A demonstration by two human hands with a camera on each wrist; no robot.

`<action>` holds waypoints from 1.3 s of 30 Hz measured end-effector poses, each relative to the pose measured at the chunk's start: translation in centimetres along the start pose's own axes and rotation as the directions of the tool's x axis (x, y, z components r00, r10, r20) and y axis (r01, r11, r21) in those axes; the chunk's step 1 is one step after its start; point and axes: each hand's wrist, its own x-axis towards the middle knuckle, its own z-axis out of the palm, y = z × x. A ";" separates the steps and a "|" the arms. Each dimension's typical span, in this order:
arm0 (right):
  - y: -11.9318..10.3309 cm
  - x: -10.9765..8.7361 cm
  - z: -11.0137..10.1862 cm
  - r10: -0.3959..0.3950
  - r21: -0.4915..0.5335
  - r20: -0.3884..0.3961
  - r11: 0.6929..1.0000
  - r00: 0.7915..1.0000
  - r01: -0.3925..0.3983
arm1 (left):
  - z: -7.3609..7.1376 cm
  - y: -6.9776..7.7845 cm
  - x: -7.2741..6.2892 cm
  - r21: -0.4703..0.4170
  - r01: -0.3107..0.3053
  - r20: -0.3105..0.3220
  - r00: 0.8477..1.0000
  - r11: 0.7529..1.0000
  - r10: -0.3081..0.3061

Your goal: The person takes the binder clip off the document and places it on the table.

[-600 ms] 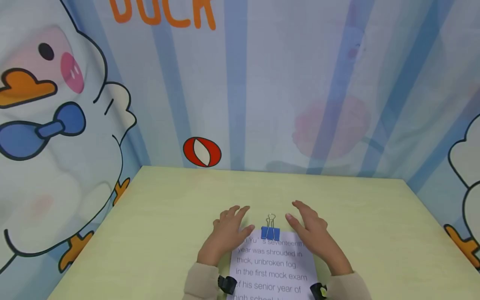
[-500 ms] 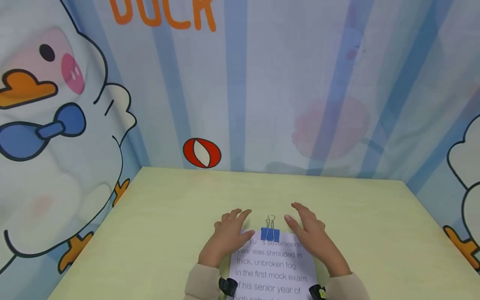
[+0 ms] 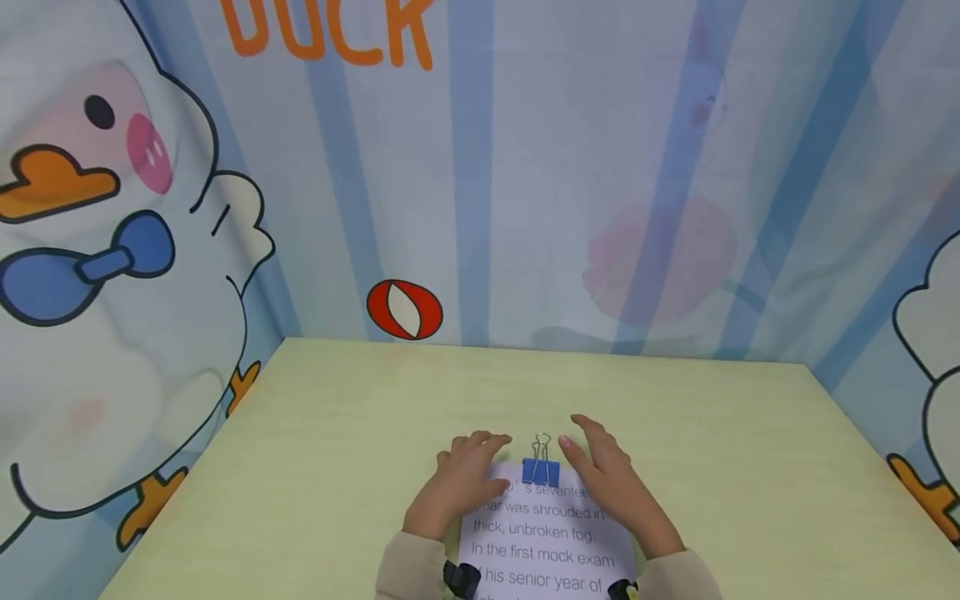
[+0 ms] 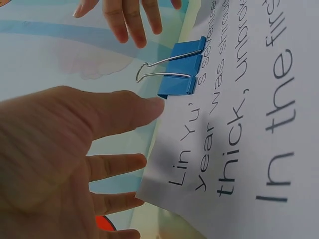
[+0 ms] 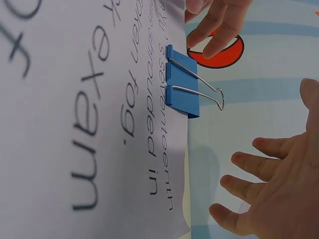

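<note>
A blue binder clip [image 3: 541,472] with silver wire handles sits on the top edge of a printed sheet of paper [image 3: 551,554], its handles pointing away from the person. To the clip's left, my left hand [image 3: 467,475] spreads over the paper's upper left corner; in the left wrist view its thumb [image 4: 134,112] reaches right beside the clip's end. My right hand [image 3: 611,487] hovers at the upper right corner, fingers extended and apart. In the right wrist view, a gap shows between its fingers [image 5: 251,164] and the clip. Neither hand holds anything.
The pale yellow table [image 3: 360,400] extends around the paper and backs onto a printed duck curtain [image 3: 540,167]. Black bands [image 3: 462,578] sit at both wrists, below beige sleeves [image 3: 411,567].
Both hands have drawn inward, closer to the binder clip, and slightly toward the person. The clip and paper sit slightly lower in the view, along with the whole scene.
</note>
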 end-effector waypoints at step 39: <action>-0.3 0.1 2.9 -0.077 -0.051 0.071 0.995 0.994 0.081 | 1.1 0.6 0.1 0.052 0.012 -0.005 1.000 0.999 -0.012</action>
